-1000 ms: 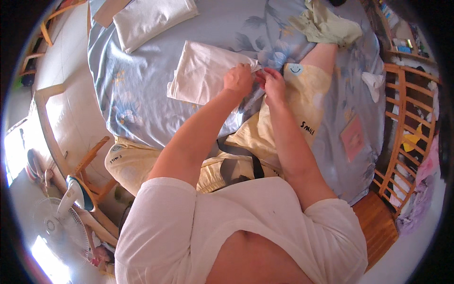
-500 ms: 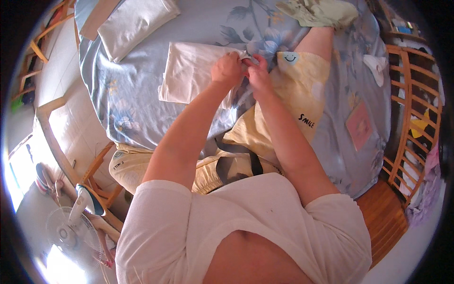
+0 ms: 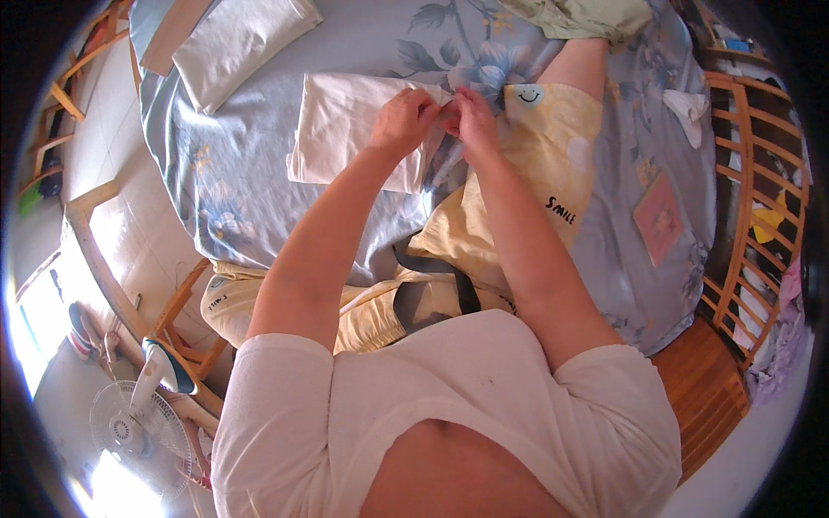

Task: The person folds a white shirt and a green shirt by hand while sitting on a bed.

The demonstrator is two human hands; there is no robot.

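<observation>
A folded off-white cloth (image 3: 337,129) lies flat on the blue flowered bedsheet in front of me, probably a garment. My left hand (image 3: 400,123) rests over its upper right corner, fingers curled in and closed on the cloth's edge. Just to the right, my right hand (image 3: 475,125) is closed too, thumb and fingers drawn together, its fingertips close to those of the left. Whatever lies between the right fingers is hidden or too small to make out. Yellow patterned trousers (image 3: 553,155) cover my leg right beside that hand.
Another folded white cloth (image 3: 242,47) lies at the far left of the bed, beside a brown folded piece (image 3: 173,39). A pale green cloth (image 3: 587,17) is bunched at the far right. A pink booklet-like item (image 3: 658,217) lies right, near wooden rails (image 3: 738,216). A fan (image 3: 138,427) stands lower left.
My left hand has shifted slightly left along the cloth, opening a little gap from the right hand. The right hand has turned slightly, and the folded cloth lies nearly as before.
</observation>
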